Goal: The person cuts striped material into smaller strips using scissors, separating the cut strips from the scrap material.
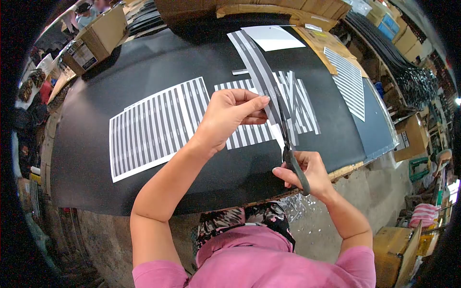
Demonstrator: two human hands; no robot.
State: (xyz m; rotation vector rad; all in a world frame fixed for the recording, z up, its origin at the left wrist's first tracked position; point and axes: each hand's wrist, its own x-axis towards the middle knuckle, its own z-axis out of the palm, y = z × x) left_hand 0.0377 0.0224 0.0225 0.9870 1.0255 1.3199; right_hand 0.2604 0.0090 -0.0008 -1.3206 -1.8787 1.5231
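Observation:
My left hand (pixel 229 116) pinches a long grey-and-white striped strip (pixel 257 60) that rises away over the black table (pixel 144 67). My right hand (pixel 306 173) grips dark-handled scissors (pixel 288 144), whose blades run up along the strip's right edge. A white offcut hangs beside the blades. Under my hands lie striped sheets: a large one (pixel 153 127) at the left and a pile of cut strips (pixel 300 103) to the right.
A white sheet (pixel 271 37) and another striped sheet (pixel 348 81) lie at the far right. Cardboard boxes (pixel 93 38) stand at the back left, more boxes (pixel 408 137) to the right. Paper scraps litter the floor (pixel 297 206) below the table edge.

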